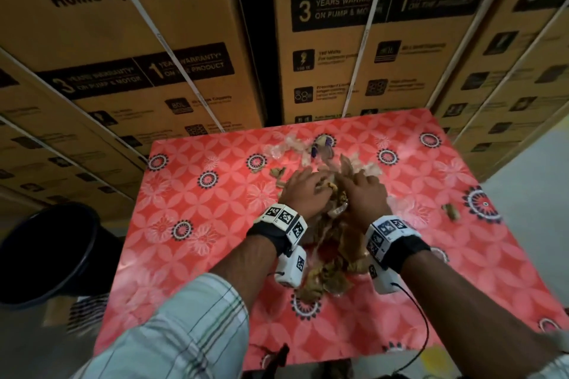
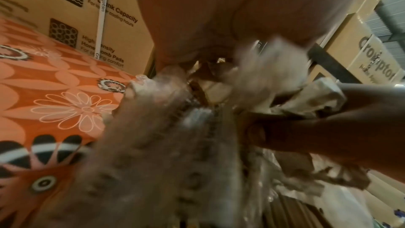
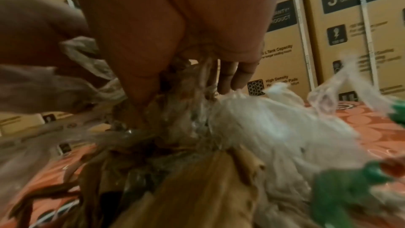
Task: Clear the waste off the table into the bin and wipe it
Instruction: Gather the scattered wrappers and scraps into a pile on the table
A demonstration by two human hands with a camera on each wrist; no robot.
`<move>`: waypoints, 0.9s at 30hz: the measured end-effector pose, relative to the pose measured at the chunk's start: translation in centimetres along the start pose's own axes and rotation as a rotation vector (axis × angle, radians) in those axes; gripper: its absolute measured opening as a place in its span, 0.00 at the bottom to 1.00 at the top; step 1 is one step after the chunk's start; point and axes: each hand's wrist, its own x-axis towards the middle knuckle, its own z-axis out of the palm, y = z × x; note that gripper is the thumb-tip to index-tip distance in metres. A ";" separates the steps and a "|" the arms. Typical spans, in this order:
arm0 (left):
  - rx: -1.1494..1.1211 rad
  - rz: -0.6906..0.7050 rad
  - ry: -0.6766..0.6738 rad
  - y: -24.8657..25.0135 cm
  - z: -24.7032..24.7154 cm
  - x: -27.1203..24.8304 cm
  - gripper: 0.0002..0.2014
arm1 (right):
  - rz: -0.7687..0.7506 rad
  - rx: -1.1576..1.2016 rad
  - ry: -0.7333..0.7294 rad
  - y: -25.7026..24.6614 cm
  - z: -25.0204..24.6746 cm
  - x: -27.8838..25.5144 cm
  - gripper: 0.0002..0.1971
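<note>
A heap of waste, brown paper scraps and crumpled clear plastic, lies in the middle of the table, which has a red flowered cover. My left hand and right hand sit side by side on the far end of the heap, fingers dug into it. In the left wrist view my left hand closes over plastic and paper, and the right hand grips white paper. In the right wrist view the right hand reaches down into the waste. The fingertips are buried.
A black bin stands on the floor off the table's left edge. More scraps and plastic lie further back, and one brown scrap lies to the right. Stacked cardboard boxes wall in the far side. Something green and blurred is near the right wrist.
</note>
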 end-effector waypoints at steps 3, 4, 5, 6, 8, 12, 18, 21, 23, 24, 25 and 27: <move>0.068 -0.072 -0.003 -0.7 1.1 0.4 0.28 | -0.086 0.017 -0.089 -0.4 1.0 0.0 0.48; 0.130 -0.068 0.004 -1.3 1.4 0.4 0.28 | -0.118 0.039 -0.102 -0.5 1.3 0.0 0.48; 0.179 -0.065 0.009 -2.0 1.6 0.4 0.29 | -0.153 0.066 -0.115 -0.4 1.7 -0.1 0.50; 0.206 -0.075 0.011 -2.8 1.8 0.3 0.30 | -0.191 0.100 -0.128 -0.3 2.1 -0.1 0.51; 0.209 -0.099 0.016 -4.2 2.0 0.0 0.33 | -0.261 0.197 -0.178 0.2 2.8 -0.3 0.54; 0.225 -0.130 0.006 -5.6 2.2 -0.4 0.40 | -0.347 0.278 -0.256 0.9 3.7 -0.3 0.47; -0.124 -0.167 -0.103 -6.7 3.0 -1.7 0.35 | -0.378 0.051 -0.150 -0.4 5.6 -0.2 0.35; -0.057 -0.125 -0.156 -7.3 3.1 -2.6 0.46 | -0.349 -0.038 -0.229 -1.7 6.0 -0.4 0.47; -0.031 -0.097 -0.144 -7.7 3.3 -2.8 0.53 | -0.359 -0.069 -0.216 -2.3 5.8 -0.3 0.50; -0.036 -0.102 -0.131 -7.9 3.5 -2.7 0.55 | -0.367 -0.072 -0.218 -2.5 5.6 -0.2 0.50; -0.038 -0.115 -0.125 -8.0 3.6 -2.5 0.55 | -0.378 -0.065 -0.227 -2.4 5.4 -0.1 0.49; -0.023 -0.140 -0.118 -7.9 3.7 -2.3 0.53 | -0.425 -0.004 -0.198 -1.9 5.0 0.1 0.43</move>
